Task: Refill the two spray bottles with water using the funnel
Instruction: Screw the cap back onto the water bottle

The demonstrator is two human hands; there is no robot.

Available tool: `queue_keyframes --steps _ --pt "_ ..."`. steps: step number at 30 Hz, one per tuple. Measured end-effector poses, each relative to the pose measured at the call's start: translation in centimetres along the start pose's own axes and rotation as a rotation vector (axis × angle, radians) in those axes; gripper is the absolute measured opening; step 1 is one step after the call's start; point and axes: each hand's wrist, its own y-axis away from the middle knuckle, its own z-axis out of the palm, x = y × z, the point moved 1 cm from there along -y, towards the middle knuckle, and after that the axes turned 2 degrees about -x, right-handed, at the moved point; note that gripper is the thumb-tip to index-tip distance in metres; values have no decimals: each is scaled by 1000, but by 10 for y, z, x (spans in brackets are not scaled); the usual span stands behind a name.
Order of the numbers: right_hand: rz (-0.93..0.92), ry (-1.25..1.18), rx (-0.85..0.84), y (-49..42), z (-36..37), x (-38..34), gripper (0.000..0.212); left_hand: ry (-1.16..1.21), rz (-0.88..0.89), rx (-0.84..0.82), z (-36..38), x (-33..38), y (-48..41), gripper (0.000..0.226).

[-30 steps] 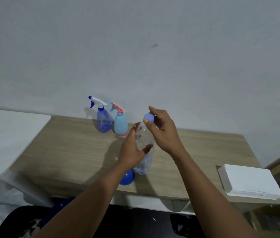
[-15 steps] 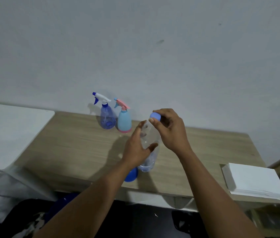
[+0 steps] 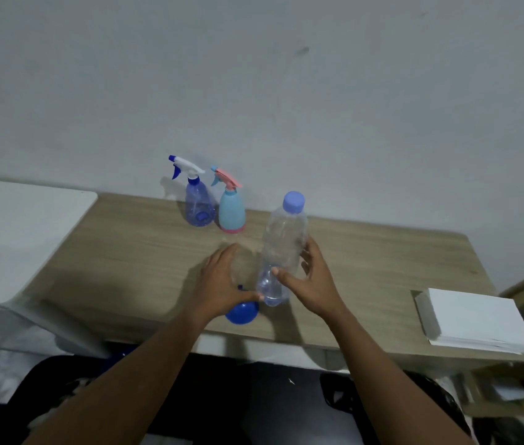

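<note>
Head view: water bottle (image 3: 281, 252) between left hand (image 3: 222, 284) and right hand (image 3: 313, 281).

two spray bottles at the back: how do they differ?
The translucent blue spray bottle is see-through; the opaque light-blue spray bottle is not. The first has a white-and-blue trigger head, the second a pink one and a pink base band. Both stand upright, heads on, side by side near the wall.

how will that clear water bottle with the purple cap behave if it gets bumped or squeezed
The clear water bottle is tall and narrow and leans slightly, so it probably tips easily. Its thin, ribbed walls would likely dent under a firm grip. Water seems to sit only near the base, so it may be fairly light.
</note>
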Motion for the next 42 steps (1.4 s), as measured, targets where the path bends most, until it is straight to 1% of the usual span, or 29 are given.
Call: queue_keyframes --steps 3,6,8,10,12,15,17,21,27,31,36,42 --pt "23 32 -20 10 12 25 88 -63 -98 -54 17 -28 9 115" --pt "31 67 3 8 21 36 77 2 -147 -87 35 -44 11 87" --pt "55 65 49 6 27 43 73 92 -134 -70 46 -51 11 65" --pt "95 61 89 7 32 50 73 118 -133 -39 54 -57 12 47" --pt "124 66 121 6 36 55 68 89 -138 7 60 -61 10 38" --pt "143 74 145 6 38 63 69 15 -144 59 59 -57 11 26" --pt "155 78 160 4 38 69 70 21 -132 79 55 -54 8 22" --pt "165 78 235 -16 31 68 74 114 -67 97 45 -49 -19 22" --pt "119 89 315 -85 5 61 75 156 7 113 41 -18 -111 25" --pt "117 112 358 -131 -12 77 74 137 48 89 52 2 -165 24" --pt "134 104 367 -170 -17 99 82 117 17 122 70 8 -206 28" --pt "137 95 361 -187 -13 114 88 77 -20 126 80 5 -232 27"
